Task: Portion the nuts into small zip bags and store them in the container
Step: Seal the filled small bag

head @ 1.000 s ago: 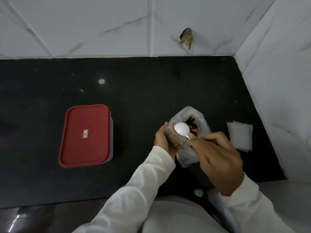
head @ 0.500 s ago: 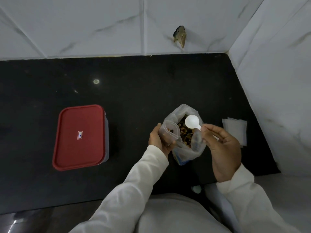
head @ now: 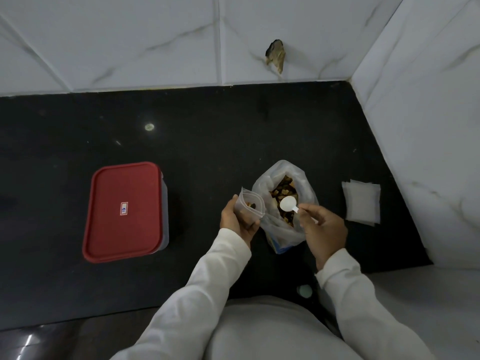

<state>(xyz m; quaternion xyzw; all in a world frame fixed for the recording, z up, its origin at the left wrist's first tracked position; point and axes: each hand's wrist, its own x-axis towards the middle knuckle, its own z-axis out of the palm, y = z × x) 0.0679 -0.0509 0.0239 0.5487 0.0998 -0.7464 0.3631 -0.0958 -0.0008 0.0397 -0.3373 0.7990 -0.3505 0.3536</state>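
Nuts [head: 284,185] mid-portioning, near the tabletop's [head: 207,141] front right.
My left hand [head: 233,219] gripped the small zip bag [head: 249,203], its mouth open. My right hand [head: 322,227] pinched the white scoop [head: 287,203] over the large bag [head: 280,229]. I judged the next move: dip, fill, tip across.

- One red-lidded container [head: 122,211] sat at 9 o'clock on the bench [head: 207,141].
- One large bag of nuts [head: 301,183] stood mid-bench.
- One small zip bag [head: 250,205] was at its 9 o'clock.
- One white scoop [head: 287,203] was there.
- The empty zip bags [head: 361,203] stacked at 3 o'clock numbered at least two; the exact count was unclear.
- Two grips showed: the left grip [head: 235,220] and the right grip [head: 322,227].
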